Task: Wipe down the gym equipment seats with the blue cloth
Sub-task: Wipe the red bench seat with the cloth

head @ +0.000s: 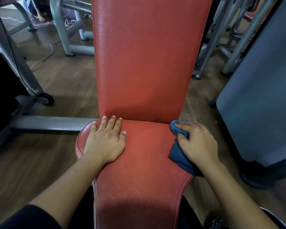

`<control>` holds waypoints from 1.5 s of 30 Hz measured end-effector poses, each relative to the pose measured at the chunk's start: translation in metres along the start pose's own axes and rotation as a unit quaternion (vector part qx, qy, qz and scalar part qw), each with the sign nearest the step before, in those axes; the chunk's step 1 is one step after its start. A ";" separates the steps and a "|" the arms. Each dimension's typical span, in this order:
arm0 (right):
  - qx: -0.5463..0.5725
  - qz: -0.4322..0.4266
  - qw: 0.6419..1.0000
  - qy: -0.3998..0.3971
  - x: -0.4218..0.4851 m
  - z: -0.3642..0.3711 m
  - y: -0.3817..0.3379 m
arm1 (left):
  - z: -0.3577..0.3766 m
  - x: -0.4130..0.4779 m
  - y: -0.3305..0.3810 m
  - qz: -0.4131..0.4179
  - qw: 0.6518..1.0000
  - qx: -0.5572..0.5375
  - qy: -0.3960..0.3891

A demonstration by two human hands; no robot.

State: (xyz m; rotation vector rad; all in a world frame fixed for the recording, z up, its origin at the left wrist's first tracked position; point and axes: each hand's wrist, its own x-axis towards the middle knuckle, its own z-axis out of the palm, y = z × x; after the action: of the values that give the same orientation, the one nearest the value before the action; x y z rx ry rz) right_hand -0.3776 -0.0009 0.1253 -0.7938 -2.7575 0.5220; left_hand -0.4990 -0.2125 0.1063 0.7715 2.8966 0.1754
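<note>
A red padded seat (144, 164) fills the lower middle of the head view, with its long red backrest (147, 60) stretching away from me. My left hand (106, 139) lies flat on the seat's far left part, fingers spread, holding nothing. My right hand (198, 142) presses a bunched blue cloth (178, 156) against the seat's right edge, fingers curled over it. Part of the cloth is hidden under the hand. The seat surface shows small dark nicks and pale specks near me.
Grey metal machine frames (64, 30) stand at the back left and back right on a wooden floor (61, 83). A grey bar (53, 123) runs left from the seat. A blue-grey panel (257, 100) stands close on the right. A person's bare foot (40, 17) and white cords show far left.
</note>
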 end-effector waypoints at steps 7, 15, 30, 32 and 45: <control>-0.035 -0.100 0.993 -0.056 -0.010 0.007 -0.036 | -0.001 -0.001 0.000 0.003 1.000 -0.001 -0.004; -0.026 -0.030 0.999 -0.029 -0.005 -0.002 -0.002 | -0.001 0.000 0.001 0.003 1.000 0.001 -0.001; 0.044 -0.099 0.993 -0.036 -0.023 0.006 -0.015 | -0.001 0.001 -0.001 0.007 1.000 0.003 -0.001; 0.030 -0.086 0.995 -0.032 -0.011 0.005 -0.009 | -0.001 0.002 -0.001 0.007 1.000 0.003 -0.003; 0.029 -0.139 0.986 -0.087 -0.037 0.001 -0.034 | -0.003 -0.002 -0.001 0.010 1.000 0.000 -0.012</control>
State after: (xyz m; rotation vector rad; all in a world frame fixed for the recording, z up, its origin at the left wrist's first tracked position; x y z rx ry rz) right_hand -0.3631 -0.0488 0.1332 -0.3547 -2.9290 0.6383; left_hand -0.4981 -0.2150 0.1094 0.7958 2.8679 0.1683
